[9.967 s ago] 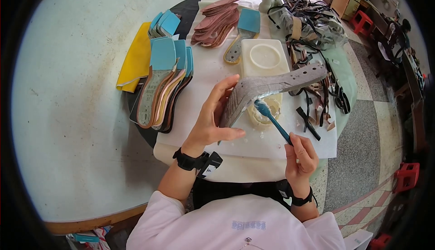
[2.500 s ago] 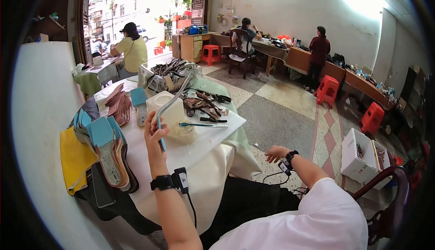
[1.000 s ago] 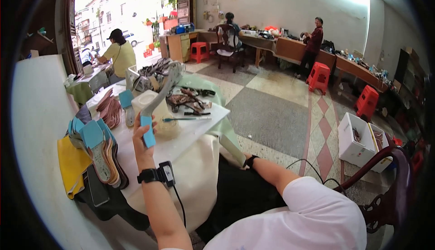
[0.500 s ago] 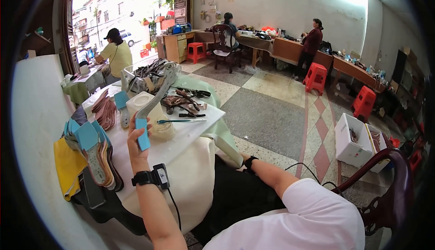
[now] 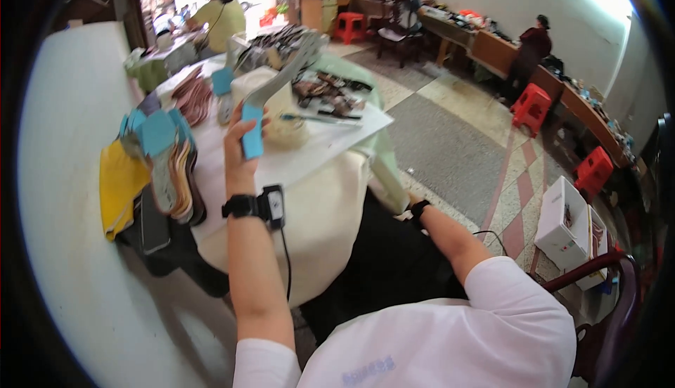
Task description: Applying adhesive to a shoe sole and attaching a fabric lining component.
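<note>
My left hand (image 5: 241,145), raised over the near side of the work table, is closed around the blue heel end of a shoe insole (image 5: 271,87). The insole's grey, curved front part points up and away. Beside that hand stand a white block-shaped container (image 5: 259,82) and a cloudy tub (image 5: 285,135) with a blue-handled brush (image 5: 309,117) lying across it. Low beside the table, my right hand (image 5: 416,199) is at the hanging pale green cloth (image 5: 385,163); its fingers are hidden. To the left is a stack of insoles (image 5: 166,180) with blue heel parts.
Brown strips (image 5: 191,96) and dark strap pieces (image 5: 327,93) lie on the table. A phone (image 5: 155,226) and yellow cloth (image 5: 121,188) are at the left edge. White foam boxes (image 5: 562,223) and red stools (image 5: 531,107) stand at right. Other people sit or stand farther off.
The whole view has shifted, so the table sits farther right and higher in the picture. My left hand keeps its hold on the insole; my right hand stays low by the cloth.
</note>
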Demonstrator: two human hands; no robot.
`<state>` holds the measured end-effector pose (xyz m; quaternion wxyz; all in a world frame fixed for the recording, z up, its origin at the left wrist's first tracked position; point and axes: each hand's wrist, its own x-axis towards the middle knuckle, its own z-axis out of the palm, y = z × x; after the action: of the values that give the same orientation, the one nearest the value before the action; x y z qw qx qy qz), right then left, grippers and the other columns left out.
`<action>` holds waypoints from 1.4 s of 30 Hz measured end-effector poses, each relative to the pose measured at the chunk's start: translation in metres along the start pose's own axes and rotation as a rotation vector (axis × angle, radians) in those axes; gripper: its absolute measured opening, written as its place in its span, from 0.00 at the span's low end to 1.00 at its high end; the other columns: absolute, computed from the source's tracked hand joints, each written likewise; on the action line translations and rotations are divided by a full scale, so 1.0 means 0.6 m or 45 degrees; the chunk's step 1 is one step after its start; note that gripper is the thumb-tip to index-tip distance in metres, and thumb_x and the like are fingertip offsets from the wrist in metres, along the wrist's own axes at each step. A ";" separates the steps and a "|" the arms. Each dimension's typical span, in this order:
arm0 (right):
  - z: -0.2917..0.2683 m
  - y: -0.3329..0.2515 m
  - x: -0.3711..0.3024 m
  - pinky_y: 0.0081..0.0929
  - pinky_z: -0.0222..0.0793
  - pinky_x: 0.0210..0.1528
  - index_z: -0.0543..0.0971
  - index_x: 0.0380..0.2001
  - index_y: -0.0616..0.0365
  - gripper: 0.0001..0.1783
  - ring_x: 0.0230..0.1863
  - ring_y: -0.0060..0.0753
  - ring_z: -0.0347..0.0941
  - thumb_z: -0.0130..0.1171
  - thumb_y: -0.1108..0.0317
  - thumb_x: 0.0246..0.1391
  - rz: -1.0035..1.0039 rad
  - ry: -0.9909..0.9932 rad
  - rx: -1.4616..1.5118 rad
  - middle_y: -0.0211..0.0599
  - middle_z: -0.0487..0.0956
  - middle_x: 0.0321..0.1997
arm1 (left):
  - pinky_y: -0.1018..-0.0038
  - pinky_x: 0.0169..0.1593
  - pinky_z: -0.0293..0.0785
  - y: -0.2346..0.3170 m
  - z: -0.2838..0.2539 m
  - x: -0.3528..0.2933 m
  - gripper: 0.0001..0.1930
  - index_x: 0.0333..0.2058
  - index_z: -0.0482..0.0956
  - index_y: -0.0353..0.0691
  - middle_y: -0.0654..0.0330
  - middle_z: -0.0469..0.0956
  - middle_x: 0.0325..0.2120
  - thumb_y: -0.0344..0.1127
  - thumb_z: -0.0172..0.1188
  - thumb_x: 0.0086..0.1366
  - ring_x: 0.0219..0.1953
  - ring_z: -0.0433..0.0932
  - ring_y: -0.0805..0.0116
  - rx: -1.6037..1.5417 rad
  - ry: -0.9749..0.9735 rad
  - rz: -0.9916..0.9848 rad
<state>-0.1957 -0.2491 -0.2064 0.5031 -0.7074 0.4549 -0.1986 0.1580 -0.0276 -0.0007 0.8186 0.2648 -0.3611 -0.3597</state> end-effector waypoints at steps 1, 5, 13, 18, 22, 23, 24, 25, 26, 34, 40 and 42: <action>-0.006 0.014 0.008 0.35 0.70 0.39 0.72 0.43 0.64 0.21 0.40 0.41 0.72 0.55 0.59 0.52 0.031 -0.035 -0.005 0.44 0.75 0.40 | 0.75 0.35 0.74 0.001 0.000 0.000 0.30 0.54 0.64 0.42 0.51 0.74 0.41 0.29 0.56 0.48 0.38 0.77 0.61 -0.003 0.008 -0.004; 0.006 0.040 0.042 0.36 0.71 0.38 0.73 0.41 0.65 0.20 0.38 0.41 0.73 0.56 0.59 0.52 0.126 -0.112 -0.045 0.44 0.75 0.38 | 0.76 0.34 0.74 0.004 0.010 -0.005 0.31 0.54 0.63 0.42 0.51 0.74 0.41 0.29 0.57 0.48 0.37 0.77 0.61 0.017 0.066 -0.008; -0.036 0.076 0.093 0.35 0.72 0.31 0.75 0.38 0.65 0.19 0.32 0.40 0.74 0.57 0.59 0.50 0.371 -0.035 -0.245 0.44 0.77 0.34 | 0.71 0.37 0.72 0.002 0.005 0.001 0.30 0.53 0.64 0.40 0.49 0.74 0.41 0.33 0.56 0.47 0.39 0.75 0.56 -0.126 0.058 -0.064; -0.099 -0.053 0.094 0.24 0.67 0.24 0.76 0.29 0.60 0.12 0.25 0.22 0.69 0.56 0.61 0.50 0.156 0.366 -0.129 0.32 0.75 0.24 | 0.67 0.40 0.72 0.009 0.005 -0.002 0.32 0.55 0.61 0.31 0.43 0.71 0.46 0.39 0.55 0.52 0.43 0.74 0.50 -0.121 0.045 -0.038; -0.044 -0.247 0.057 0.23 0.69 0.29 0.77 0.29 0.62 0.07 0.24 0.22 0.71 0.55 0.69 0.51 -0.630 0.504 -0.156 0.36 0.77 0.23 | 0.67 0.39 0.72 0.020 0.004 -0.011 0.33 0.55 0.62 0.32 0.44 0.70 0.48 0.44 0.55 0.51 0.43 0.74 0.51 -0.062 0.101 -0.034; -0.017 -0.301 0.037 0.24 0.69 0.32 0.77 0.30 0.62 0.07 0.27 0.26 0.73 0.57 0.70 0.50 -0.772 0.454 -0.144 0.38 0.77 0.26 | 0.67 0.39 0.72 0.022 0.004 -0.012 0.34 0.55 0.61 0.31 0.44 0.70 0.48 0.44 0.55 0.51 0.42 0.74 0.52 -0.106 0.102 -0.055; 0.006 -0.344 0.019 0.26 0.70 0.35 0.76 0.31 0.62 0.07 0.30 0.29 0.74 0.59 0.71 0.48 -0.911 0.407 -0.129 0.40 0.77 0.29 | 0.68 0.38 0.72 0.020 0.006 -0.012 0.35 0.55 0.61 0.31 0.44 0.70 0.49 0.45 0.55 0.51 0.41 0.74 0.53 -0.149 0.100 -0.080; 0.022 -0.379 0.003 0.28 0.69 0.40 0.76 0.32 0.62 0.10 0.35 0.34 0.73 0.61 0.71 0.45 -1.071 0.376 -0.315 0.41 0.76 0.32 | 0.71 0.35 0.71 0.014 0.008 -0.012 0.33 0.54 0.62 0.32 0.48 0.71 0.47 0.42 0.55 0.50 0.39 0.75 0.56 -0.247 0.103 -0.097; 0.033 -0.405 -0.007 0.31 0.68 0.44 0.75 0.34 0.62 0.14 0.40 0.39 0.73 0.64 0.71 0.42 -1.235 0.343 -0.486 0.43 0.76 0.36 | 0.71 0.35 0.71 0.013 0.017 -0.008 0.33 0.54 0.62 0.32 0.48 0.71 0.47 0.42 0.55 0.50 0.39 0.75 0.56 -0.242 0.087 -0.088; 0.094 -0.409 0.021 0.37 0.56 0.53 0.69 0.45 0.60 0.26 0.51 0.46 0.63 0.63 0.73 0.38 -1.110 -0.034 -0.736 0.44 0.71 0.46 | 0.70 0.36 0.69 0.024 0.044 -0.018 0.38 0.56 0.60 0.31 0.42 0.65 0.52 0.44 0.57 0.47 0.42 0.71 0.55 -0.219 0.104 -0.049; 0.082 -0.409 0.064 0.35 0.66 0.29 0.74 0.38 0.62 0.14 0.29 0.46 0.69 0.56 0.81 0.43 -1.307 -0.055 -0.396 0.43 0.72 0.28 | 0.66 0.38 0.70 0.053 0.077 -0.041 0.40 0.56 0.58 0.29 0.32 0.60 0.53 0.45 0.58 0.46 0.43 0.71 0.51 -0.305 0.250 -0.083; 0.074 -0.417 0.069 0.33 0.67 0.26 0.75 0.40 0.60 0.15 0.26 0.44 0.70 0.56 0.81 0.45 -1.306 -0.095 -0.359 0.42 0.72 0.28 | 0.64 0.40 0.71 0.063 0.092 -0.055 0.42 0.56 0.58 0.29 0.26 0.55 0.54 0.46 0.60 0.45 0.45 0.70 0.48 -0.325 0.257 -0.053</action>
<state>-0.0312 -0.2405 -0.0089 0.2573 -0.9063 0.0548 -0.3309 0.1141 0.0115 0.0454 0.8700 0.2009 -0.2228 -0.3912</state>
